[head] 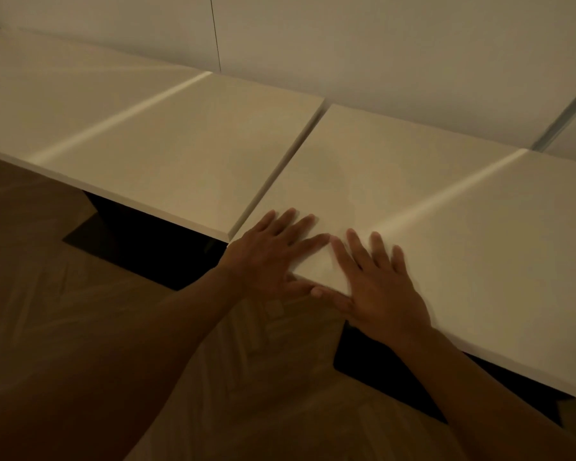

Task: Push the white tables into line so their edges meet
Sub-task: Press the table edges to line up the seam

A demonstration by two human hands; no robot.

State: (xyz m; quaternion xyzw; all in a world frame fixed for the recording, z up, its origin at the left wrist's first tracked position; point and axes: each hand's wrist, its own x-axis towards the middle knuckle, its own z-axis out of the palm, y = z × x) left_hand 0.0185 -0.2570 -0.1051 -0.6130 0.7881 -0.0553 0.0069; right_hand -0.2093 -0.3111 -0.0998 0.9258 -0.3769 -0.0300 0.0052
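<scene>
White laminate is slick under my palms, so my left hand [273, 251] and right hand [376, 284], fingers spread flat and clamped on nothing, could slide across the right counter [413, 181] instead of moving it. Pushing only at this near corner may swing it, widening the thin dark seam at the far end, or ride it against the left counter [180, 154], whose edge looks slightly higher. Both tops are plain, matte and bare, side by side along the wall [379, 44], on dark bases [140, 241].
</scene>
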